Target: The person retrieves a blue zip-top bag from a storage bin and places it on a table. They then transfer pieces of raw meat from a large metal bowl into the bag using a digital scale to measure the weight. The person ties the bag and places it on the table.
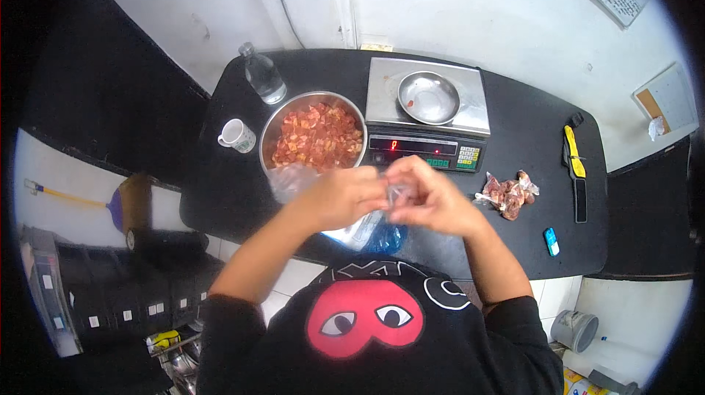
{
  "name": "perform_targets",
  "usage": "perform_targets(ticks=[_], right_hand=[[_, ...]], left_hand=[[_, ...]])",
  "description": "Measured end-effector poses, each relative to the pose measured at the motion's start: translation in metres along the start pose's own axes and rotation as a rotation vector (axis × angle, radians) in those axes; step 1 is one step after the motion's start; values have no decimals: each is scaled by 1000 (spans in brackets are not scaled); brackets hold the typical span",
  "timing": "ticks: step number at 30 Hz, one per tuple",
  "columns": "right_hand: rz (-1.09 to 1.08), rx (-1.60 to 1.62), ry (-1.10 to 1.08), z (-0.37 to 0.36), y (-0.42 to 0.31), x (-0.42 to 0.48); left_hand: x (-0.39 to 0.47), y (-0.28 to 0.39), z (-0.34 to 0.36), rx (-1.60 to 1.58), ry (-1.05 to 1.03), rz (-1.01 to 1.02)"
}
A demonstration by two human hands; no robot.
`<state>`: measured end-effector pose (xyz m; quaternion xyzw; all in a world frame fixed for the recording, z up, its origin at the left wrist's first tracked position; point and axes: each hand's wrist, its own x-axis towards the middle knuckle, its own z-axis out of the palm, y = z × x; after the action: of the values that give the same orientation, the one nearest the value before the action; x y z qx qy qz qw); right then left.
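My left hand (352,199) and my right hand (427,196) meet in front of the scale, both blurred, with a clear plastic bag (397,192) pinched between them. Beyond my left hand stands a steel bowl (265,147) full of cut raw meat (316,136); some clear plastic (292,181) lies against its near rim. A digital scale (380,100) carries a small steel dish (432,98) with one scrap of meat in it. Below my hands lie a white packet (355,234) and blue plastic (387,238). Right of my right hand are clear bags of meat (510,195).
A glass bottle (265,78) and a white mug (238,136) stand at the left of the black table (529,119). Toward the right lie a small blue device (551,242) and a yellow-and-black strapped device (575,169). A wall rises behind the table.
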<state>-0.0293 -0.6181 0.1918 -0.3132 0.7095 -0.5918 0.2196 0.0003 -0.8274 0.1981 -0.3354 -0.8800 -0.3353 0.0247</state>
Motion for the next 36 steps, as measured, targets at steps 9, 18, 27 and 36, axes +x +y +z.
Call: perform_targets(ticks=[9, 18, 27, 36], right_hand=[[-224, -314, 27, -21, -16, -3], [-343, -362, 116, -6, -43, 23], [-411, -236, 424, -4, -32, 7], [-182, 70, 706, -26, 15, -6]], left_hand=[[5, -27, -6, -259, -22, -83], [30, -20, 69, -596, -346, -238], [18, -51, 102, -717, -69, -465], [2, -43, 88, -818, -337, -453]])
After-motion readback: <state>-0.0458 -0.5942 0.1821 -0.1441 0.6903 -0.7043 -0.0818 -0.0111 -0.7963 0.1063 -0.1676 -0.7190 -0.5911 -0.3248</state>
